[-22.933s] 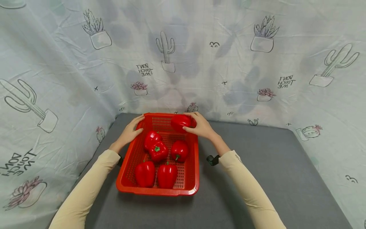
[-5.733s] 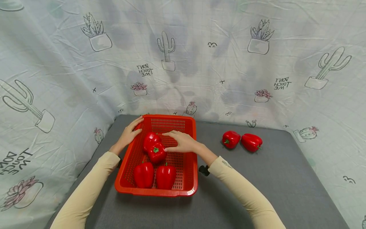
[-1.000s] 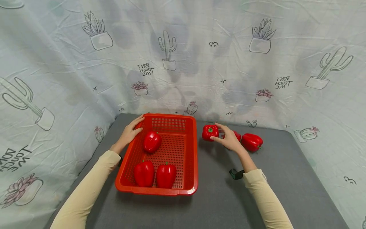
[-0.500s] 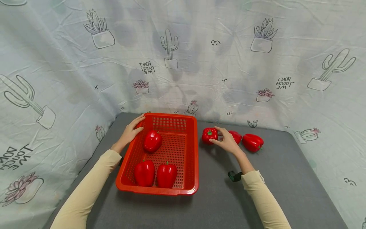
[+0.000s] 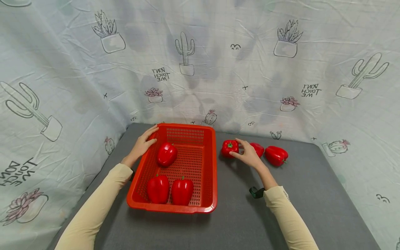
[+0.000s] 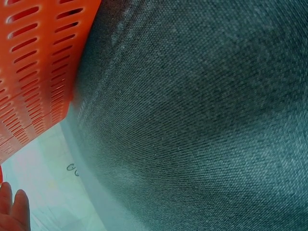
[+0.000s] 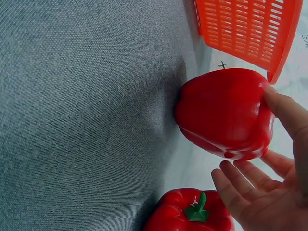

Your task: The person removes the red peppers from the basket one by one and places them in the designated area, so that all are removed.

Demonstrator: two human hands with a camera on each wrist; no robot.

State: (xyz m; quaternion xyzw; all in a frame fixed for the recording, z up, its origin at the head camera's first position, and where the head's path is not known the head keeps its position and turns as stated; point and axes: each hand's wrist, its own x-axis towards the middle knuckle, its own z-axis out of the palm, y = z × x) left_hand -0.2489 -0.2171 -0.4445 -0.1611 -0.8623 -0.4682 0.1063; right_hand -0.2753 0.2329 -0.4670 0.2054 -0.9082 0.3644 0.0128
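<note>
In the head view my left hand point(image 5: 142, 146) rests on the left rim of a red plastic basket point(image 5: 208, 166), fingers fairly straight. Three red bell peppers lie inside: one at the back left point(image 5: 167, 154), two side by side near the front. Right of the basket, my right hand point(image 5: 248, 154) holds an upright red bell pepper point(image 5: 229, 148) between thumb and fingers. In the right wrist view the thumb touches this pepper point(image 7: 224, 113) near its top, other fingers spread beside it. Its base meets the grey cloth. A second pepper point(image 5: 257, 148) sits partly hidden behind the right hand.
Another red bell pepper point(image 5: 276, 155) lies on its side further right, stem toward the front right. Grey cloth point(image 5: 300, 194) covers the table. A curtain point(image 5: 212, 93) printed with cacti stands close behind and at both sides.
Earlier all the bell peppers were in the basket or just lifted from it; two were later on the table. Since one second ago, the right hand has lowered a third onto the cloth. Left hand unchanged.
</note>
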